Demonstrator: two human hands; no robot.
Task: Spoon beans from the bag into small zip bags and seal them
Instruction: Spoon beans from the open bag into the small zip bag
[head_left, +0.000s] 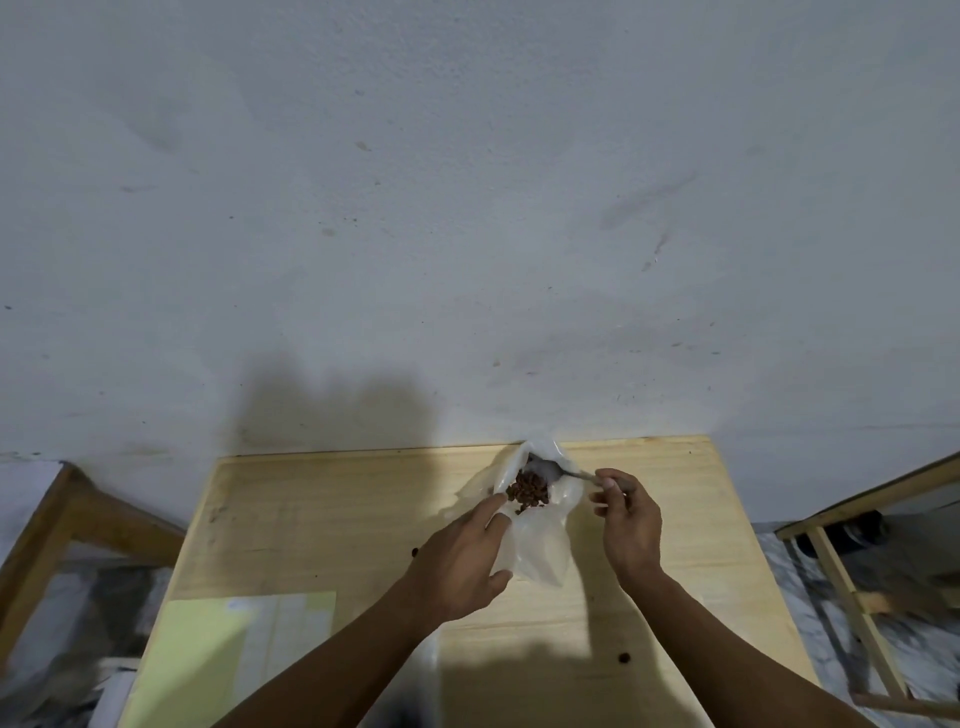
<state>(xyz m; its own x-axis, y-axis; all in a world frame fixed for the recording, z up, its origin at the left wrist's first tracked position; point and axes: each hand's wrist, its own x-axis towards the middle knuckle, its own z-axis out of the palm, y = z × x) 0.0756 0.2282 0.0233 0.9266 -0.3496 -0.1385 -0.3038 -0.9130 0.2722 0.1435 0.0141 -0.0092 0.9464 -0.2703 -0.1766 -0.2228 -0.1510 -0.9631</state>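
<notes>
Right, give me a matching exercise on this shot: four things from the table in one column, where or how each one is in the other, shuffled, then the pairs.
Things
1. spoon
2. beans
3. left hand
4. yellow-green sheet

Places or states
A. lying flat on the near left part of the table
B. heaped inside the open plastic bag
C. pinched by the right hand, bowl inside the bag's mouth
D. holding the bag's left edge, forefinger at the opening

Pairs: 1-C, 2-B, 3-D, 4-A
</notes>
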